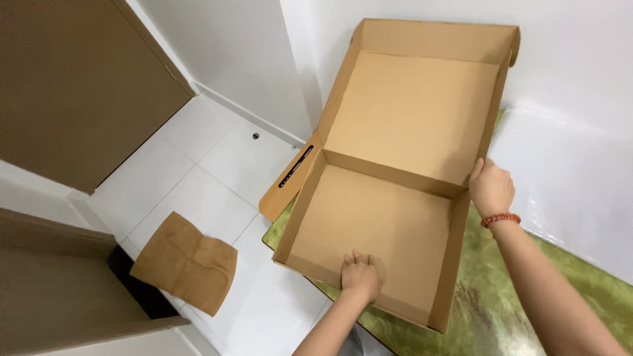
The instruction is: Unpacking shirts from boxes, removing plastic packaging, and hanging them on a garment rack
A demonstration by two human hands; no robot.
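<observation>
One open cardboard box (389, 191), flat mailer type, lid up against the white wall (580, 86) — it sits at the corner of a green marbled table (501, 310), its near-left corner overhanging the edge. Left hand (361, 273) lies flat, fingers spread, pressing the box floor by the front wall. Right hand (491, 188) curls round the right side wall, gripping it. Risk, as I judge it: a hard press near the overhang could tip the box off. On the tiled floor (198, 171) — one brown paper bag (188, 264). Two hands, one bracelet (500, 218).
</observation>
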